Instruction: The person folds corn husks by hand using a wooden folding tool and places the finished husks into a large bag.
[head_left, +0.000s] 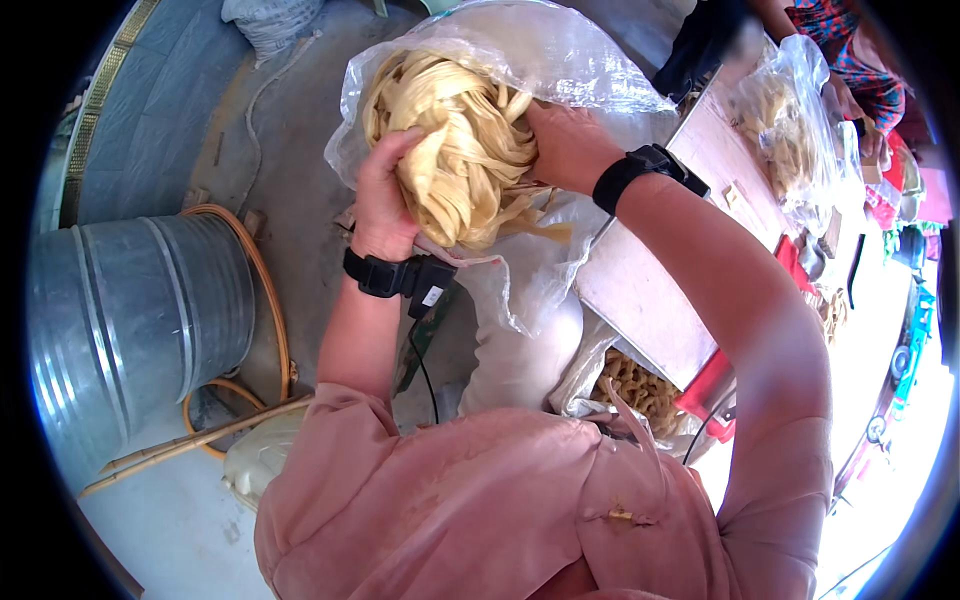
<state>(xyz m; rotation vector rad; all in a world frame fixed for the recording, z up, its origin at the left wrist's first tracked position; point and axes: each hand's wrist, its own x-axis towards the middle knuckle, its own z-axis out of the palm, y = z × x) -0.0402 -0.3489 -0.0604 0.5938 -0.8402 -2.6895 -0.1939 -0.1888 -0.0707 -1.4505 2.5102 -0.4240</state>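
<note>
A large bundle of pale yellow, flat fibrous strips (457, 142) is gripped between my two hands at the mouth of a clear plastic bag (525, 45). My left hand (386, 199) presses on its near left side, thumb on top. On the right side, my right hand (570, 146) holds the bundle, its fingertips hidden behind the strips. The bag's film spreads behind the bundle and hangs below it over my light trouser leg (517, 360). Some loose strip ends (544, 225) dangle from the bundle's lower right.
A ribbed metal drum (150, 300) lies left, beside an orange hose (262, 292) and bamboo poles (202, 442). Right stands a pale table (645, 285) bearing another filled plastic bag (787, 142). Another person's hands (874, 142) are beyond it. Brown curled pieces (637, 390) fill a sack below.
</note>
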